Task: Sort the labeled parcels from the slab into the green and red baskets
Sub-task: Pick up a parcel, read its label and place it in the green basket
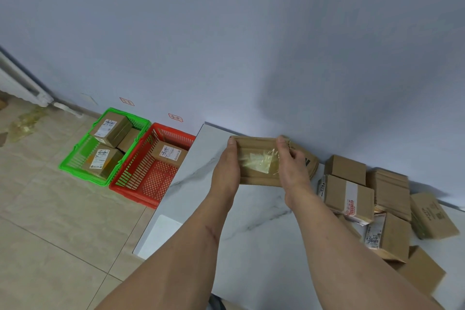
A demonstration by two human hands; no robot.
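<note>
Nearest the camera, two bare forearms reach out over the pale marble slab point(251, 246); the left hand point(226, 166) and the right hand point(293, 166) grip opposite ends of one flat brown parcel point(256, 158), thumbs over its upper edge and fingers curled round the sides, most likely so it can be turned in search of a label; the face towards the camera shows only clear tape, no label I can read; the parcel is held above the slab's far edge, close to the wall. The unsorted parcels point(377, 206) lie heaped on the right of the slab, within easy reach. On the floor to the left, touching side by side, stand the green basket point(75, 158), holding several labelled boxes, and the red basket point(141, 186), holding one; each sits below a small wall tag, presumably marking the sorting category.
</note>
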